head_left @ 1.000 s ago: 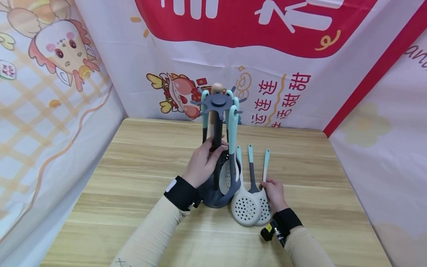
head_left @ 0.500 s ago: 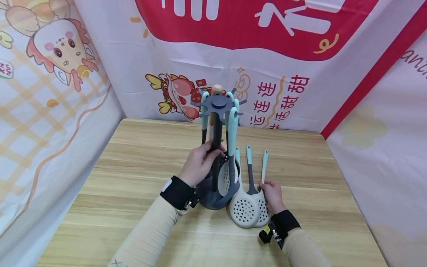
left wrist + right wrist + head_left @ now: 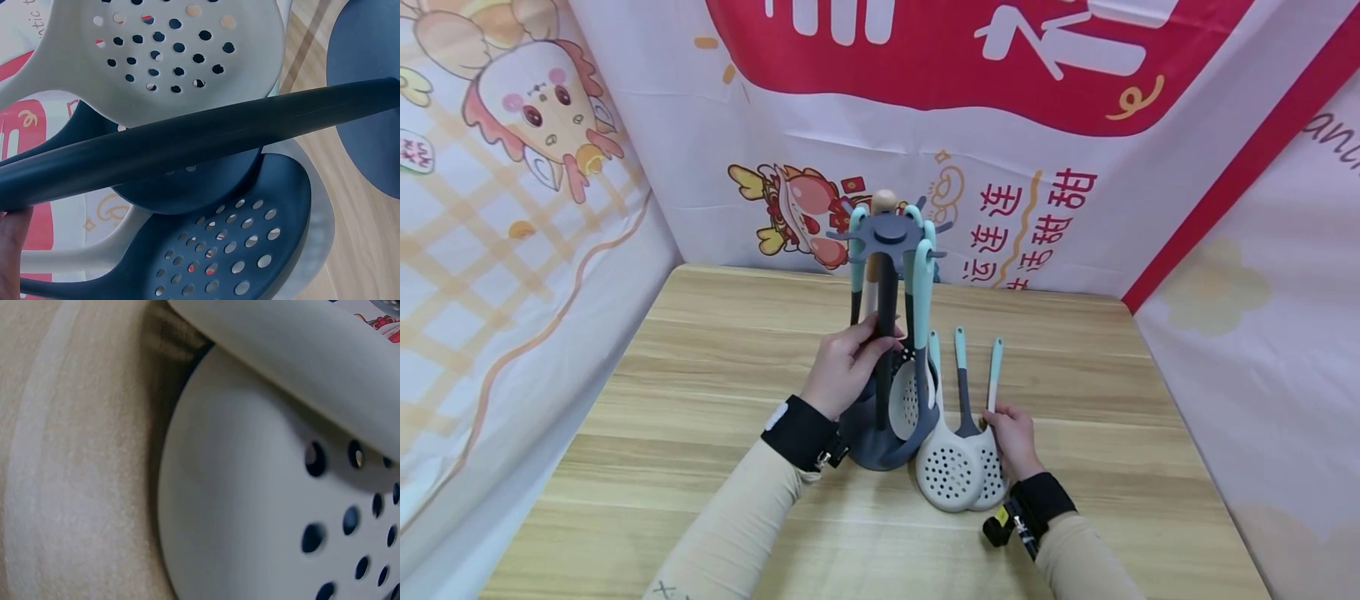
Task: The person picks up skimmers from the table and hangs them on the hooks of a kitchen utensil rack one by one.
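Observation:
My left hand (image 3: 838, 371) grips the dark upright pole (image 3: 887, 287) of a utensil stand. Mint-handled utensils hang from the stand's hooked top (image 3: 889, 236); in the left wrist view these include a white skimmer (image 3: 165, 44) and a dark slotted spoon (image 3: 231, 250). To the right, three utensils lie on the table with overlapping heads. A white skimmer (image 3: 949, 473) is frontmost, and a dark-necked utensil (image 3: 962, 383) has its head mostly hidden. With its fingers, my right hand (image 3: 1015, 442) pinches the lower handle of the rightmost white skimmer (image 3: 996, 477).
The stand's round dark base (image 3: 868, 454) rests on the wooden table (image 3: 700, 400). Behind it, close to the hanging utensils, rises a printed cloth backdrop (image 3: 1045, 108). A wooden rounded tip (image 3: 883, 200) shows behind the stand's top.
The view shifts slightly early on. Both hands keep their holds, the stand stays upright, and the three lying utensils keep their places.

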The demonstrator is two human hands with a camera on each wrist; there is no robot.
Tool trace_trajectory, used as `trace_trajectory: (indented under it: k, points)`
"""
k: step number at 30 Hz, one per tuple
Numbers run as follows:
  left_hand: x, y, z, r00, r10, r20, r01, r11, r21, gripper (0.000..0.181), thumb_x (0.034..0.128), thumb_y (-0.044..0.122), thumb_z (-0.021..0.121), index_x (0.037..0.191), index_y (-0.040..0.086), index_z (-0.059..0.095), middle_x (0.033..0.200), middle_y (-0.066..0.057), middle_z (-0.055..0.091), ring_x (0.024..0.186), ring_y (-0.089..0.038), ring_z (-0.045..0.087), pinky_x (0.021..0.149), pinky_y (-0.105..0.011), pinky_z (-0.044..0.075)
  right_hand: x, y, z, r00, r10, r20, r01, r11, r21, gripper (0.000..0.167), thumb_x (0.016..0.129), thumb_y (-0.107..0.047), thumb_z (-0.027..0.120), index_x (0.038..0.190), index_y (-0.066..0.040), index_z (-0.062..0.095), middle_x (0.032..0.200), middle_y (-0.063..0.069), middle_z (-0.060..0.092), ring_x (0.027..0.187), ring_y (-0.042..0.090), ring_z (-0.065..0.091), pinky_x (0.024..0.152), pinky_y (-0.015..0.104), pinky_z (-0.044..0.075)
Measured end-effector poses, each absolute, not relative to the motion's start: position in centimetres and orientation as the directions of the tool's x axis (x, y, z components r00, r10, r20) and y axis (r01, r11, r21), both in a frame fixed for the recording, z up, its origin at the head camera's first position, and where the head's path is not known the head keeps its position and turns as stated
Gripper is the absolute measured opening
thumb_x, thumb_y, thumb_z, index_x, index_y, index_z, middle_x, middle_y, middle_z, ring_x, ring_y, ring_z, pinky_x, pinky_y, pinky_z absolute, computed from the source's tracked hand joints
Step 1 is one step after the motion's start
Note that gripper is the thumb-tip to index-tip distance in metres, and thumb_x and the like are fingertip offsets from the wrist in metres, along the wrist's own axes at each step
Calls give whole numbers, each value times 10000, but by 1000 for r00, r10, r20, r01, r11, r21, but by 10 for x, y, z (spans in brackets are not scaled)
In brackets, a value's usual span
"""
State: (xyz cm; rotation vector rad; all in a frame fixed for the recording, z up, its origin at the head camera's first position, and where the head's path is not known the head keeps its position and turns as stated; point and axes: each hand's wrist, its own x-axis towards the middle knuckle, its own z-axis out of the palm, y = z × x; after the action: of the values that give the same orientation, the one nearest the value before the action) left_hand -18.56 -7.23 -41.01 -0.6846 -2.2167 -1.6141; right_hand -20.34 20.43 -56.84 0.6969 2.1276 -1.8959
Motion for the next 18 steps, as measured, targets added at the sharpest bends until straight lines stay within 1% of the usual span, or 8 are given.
trace_trajectory:
  k: [4,10,14,18]
  points:
    - [-186,-72,-411,-830,172,531,559,258,788,233,971,22,592,1178,-58,660,1004,-203,731,898,-279,737,880,-352,576,-205,205,-570,-865,213,-455,475,56,-878,325,972,-71,551,1264,71,568,981,66,654,901,134,594,724,186,494]
    - [-186,-70,-412,-824,144,548,566,267,780,218,966,36,604,1156,-46,674,1008,-168,742,894,-263,741,871,-340,579,-204,206,-568,-862,217,-457,481,69,-874,330,978,-82,547,1273,64,566,1003,73,655,943,159,587,739,192,482]
    - [-185,-69,-413,-825,131,550,563,284,776,200,966,54,611,1131,-33,685,1011,-153,746,902,-254,742,872,-339,577,-202,206,-566,-863,219,-456,479,64,-876,338,981,-81,539,1282,72,555,1005,81,653,912,146,581,728,195,479]
    - [-185,-68,-413,-809,117,576,581,297,758,204,949,59,637,1124,-31,692,1000,-149,751,935,-259,742,866,-340,578,-202,205,-564,-863,224,-453,475,55,-878,354,976,-85,548,1294,72,545,1023,88,654,912,141,584,733,200,480]
